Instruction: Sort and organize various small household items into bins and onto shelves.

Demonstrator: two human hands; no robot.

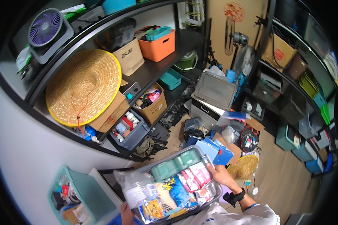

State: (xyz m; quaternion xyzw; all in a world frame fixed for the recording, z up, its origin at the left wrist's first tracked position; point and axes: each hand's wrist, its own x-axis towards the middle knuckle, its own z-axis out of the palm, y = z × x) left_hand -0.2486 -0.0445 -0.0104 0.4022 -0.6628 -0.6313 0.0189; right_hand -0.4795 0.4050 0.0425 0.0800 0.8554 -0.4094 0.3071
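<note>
A grey plastic storage bin (172,153) is held up low in front of my body, tilted. My right hand (221,175), with a black band on its wrist, grips the bin's right edge. At the lower left side, my left hand (127,215) presses against the bin; its fingers are mostly hidden. Inside lie green plastic containers (164,169), pink-and-white packets (196,175), a blue packet (181,194) and an orange-yellow packet (151,210). Clear plastic wrap with stacked clear tubs (137,189) fills the left end.
Black shelving on the left bears a straw hat (84,86), an orange basket (157,45) and a cardboard box (154,106). A teal bin (88,197) stands at lower left. Blue folders (218,150), bags and another straw hat (244,167) clutter the floor ahead. More shelves line the right.
</note>
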